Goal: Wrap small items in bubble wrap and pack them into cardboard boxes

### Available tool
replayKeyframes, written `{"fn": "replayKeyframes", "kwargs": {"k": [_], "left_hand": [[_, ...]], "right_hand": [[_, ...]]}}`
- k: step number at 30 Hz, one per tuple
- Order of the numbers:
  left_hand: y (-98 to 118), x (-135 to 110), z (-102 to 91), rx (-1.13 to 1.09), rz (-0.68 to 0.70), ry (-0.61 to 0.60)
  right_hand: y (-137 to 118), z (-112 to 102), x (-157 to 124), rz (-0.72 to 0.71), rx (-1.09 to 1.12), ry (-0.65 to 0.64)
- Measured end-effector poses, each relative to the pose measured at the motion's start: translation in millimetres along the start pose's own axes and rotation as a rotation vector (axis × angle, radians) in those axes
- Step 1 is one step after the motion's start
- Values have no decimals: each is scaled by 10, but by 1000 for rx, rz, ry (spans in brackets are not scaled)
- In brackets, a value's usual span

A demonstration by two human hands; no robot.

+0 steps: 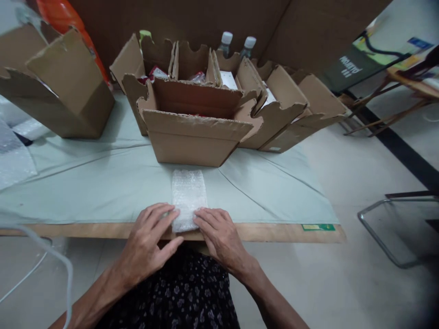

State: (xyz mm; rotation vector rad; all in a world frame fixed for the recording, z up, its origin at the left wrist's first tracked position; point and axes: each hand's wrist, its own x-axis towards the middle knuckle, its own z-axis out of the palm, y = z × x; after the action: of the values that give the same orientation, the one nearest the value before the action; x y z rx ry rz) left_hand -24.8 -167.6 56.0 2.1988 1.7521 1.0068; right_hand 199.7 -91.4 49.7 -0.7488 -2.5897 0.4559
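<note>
A small flat piece of bubble wrap (189,189) lies at the front edge of the table, its near end reaching onto the bare wooden rim. My left hand (149,235) rests at its left side, fingertips touching the edge and thumb spread away. From the right, my right hand (221,235) lays its stretched fingers on the opposite edge; its thumb is hidden. Both hands are open. Whether anything lies inside the wrap I cannot tell. Just beyond it stands an open cardboard box (192,141), with a little red showing inside.
Several open boxes (284,105) stand in a row behind, some holding white or red items. Another open carton (82,91) is at the left, near a bubble wrap sheet (13,155). Two capped bottles (248,45) stand at the back. A metal-framed chair (380,233) is on the right.
</note>
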Motion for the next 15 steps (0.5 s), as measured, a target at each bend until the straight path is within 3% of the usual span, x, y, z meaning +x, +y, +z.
{"fn": "replayKeyframes", "kwargs": {"k": [3, 6, 11, 15], "left_hand": [[29, -22, 10, -67, 50, -36], [-15, -2, 89, -102, -28, -13], [-124, 102, 192, -36, -116, 42], [-156, 162, 220, 62, -106, 35]], "right_hand": [[-13, -22, 67, 57, 81, 19], [-24, -28, 140, 131, 164, 35], [-55, -59, 112, 133, 17, 332], [-26, -56, 75, 23, -86, 189]]}}
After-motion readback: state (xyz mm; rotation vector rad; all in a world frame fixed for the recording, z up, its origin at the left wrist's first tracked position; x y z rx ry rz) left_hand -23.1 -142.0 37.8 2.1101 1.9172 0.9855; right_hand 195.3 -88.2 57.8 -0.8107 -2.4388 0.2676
